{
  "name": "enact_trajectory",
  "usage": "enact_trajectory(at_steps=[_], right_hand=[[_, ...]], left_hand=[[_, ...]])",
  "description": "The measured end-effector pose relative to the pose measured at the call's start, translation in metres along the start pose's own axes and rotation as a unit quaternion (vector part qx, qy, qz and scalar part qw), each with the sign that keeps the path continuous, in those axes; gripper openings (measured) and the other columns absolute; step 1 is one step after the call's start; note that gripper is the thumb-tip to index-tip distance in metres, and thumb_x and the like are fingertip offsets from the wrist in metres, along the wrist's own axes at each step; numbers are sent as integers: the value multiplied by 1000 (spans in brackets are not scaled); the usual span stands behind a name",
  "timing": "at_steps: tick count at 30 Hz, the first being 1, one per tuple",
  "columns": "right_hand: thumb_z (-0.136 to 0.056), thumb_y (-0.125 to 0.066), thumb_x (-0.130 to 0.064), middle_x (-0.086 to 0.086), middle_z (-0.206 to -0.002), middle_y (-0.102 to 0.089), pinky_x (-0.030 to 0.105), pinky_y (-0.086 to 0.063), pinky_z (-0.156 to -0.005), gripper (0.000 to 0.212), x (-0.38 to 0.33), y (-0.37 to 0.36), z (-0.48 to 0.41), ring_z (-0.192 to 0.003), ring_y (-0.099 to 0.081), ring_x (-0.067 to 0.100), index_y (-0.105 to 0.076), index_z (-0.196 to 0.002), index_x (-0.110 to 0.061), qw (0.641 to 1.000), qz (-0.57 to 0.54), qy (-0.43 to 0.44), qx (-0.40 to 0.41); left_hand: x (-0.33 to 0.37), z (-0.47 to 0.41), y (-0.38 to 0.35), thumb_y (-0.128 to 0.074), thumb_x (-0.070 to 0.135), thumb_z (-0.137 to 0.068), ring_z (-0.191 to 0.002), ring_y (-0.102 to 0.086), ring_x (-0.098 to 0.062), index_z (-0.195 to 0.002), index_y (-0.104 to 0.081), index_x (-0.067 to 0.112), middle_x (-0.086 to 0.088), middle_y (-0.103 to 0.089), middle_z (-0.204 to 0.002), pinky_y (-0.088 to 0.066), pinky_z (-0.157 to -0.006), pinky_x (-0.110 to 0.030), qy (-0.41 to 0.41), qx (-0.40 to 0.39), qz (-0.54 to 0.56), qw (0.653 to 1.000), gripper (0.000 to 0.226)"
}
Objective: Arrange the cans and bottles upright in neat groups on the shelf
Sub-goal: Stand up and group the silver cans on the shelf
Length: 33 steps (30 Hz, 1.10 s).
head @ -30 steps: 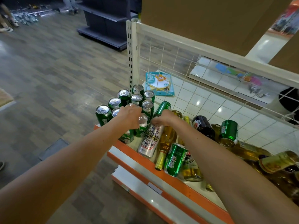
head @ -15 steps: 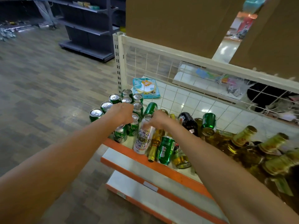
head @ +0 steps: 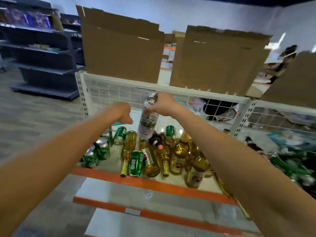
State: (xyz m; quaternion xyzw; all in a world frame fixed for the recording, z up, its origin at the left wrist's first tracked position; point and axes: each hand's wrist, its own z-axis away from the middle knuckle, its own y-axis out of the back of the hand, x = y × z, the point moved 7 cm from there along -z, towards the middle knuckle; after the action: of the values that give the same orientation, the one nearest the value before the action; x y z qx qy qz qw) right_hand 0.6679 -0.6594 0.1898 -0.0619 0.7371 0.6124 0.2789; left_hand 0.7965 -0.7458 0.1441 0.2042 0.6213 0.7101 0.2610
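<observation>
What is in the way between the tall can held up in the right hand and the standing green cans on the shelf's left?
The left hand hangs between the tall can and the standing green cans; a tipped green can lies beside them.

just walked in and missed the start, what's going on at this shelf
A person is sorting drinks on a store shelf. Their right hand grips a tall white can near its top and holds it roughly upright above the pile. The left hand hovers beside it, holding nothing. At the shelf's left end, a few green cans stand upright. To their right, yellow glass bottles and a green can lie on their sides in a jumble.
</observation>
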Motion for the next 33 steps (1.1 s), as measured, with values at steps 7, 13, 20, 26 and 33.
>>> enact_trajectory(at_steps=[7, 13, 20, 26, 33], right_hand=[[-72, -83, -41, 18, -120, -64, 47, -53, -92, 72, 56, 108, 108, -98, -61, 27, -58, -122, 4, 996, -14, -37, 76], [-72, -83, -41, 18, -123, -62, 49, -51, -95, 71, 125, 159, 208, -111, -60, 33, -56, -122, 1, 988, -17, -100, 119], [-74, -82, -39, 18, -127, -62, 48, -50, -97, 70, 213, 208, 318, -115, -60, 33, -56, -125, 1, 969, 16, -188, 159], [-75, -82, -41, 3, -123, -57, 34, -49, -86, 75, 290, 245, 399, -101, -56, 21, -50, -133, -6, 948, 16, -254, 189], [-74, -83, -39, 20, -118, -64, 44, -54, -86, 66, 386, 282, 472, -107, -62, 35, -58, -120, 1, 909, 17, -349, 227]], left_hand=[[127, 58, 41, -65, 45, -90, -128, -50, -30, -140, -50, 8, -10, -51, -144, -41, -105, -41, -89, 28, 21, 995, 64], [248, 100, 48, -68, 43, -89, -131, -47, -31, -144, -46, 9, -10, -48, -146, -39, -110, -42, -166, 26, 11, 986, 68], [398, 144, 44, -71, 45, -84, -120, -55, -30, -140, -49, 10, -10, -56, -135, -48, -100, -42, -263, 25, 12, 964, 69], [515, 171, 35, -70, 42, -87, -124, -53, -29, -140, -49, 11, -9, -54, -138, -46, -103, -41, -341, 20, 6, 940, 65], [646, 182, 25, -69, 41, -87, -108, -60, -27, -128, -58, 9, -10, -61, -125, -51, -90, -38, -432, 14, -13, 902, 53]])
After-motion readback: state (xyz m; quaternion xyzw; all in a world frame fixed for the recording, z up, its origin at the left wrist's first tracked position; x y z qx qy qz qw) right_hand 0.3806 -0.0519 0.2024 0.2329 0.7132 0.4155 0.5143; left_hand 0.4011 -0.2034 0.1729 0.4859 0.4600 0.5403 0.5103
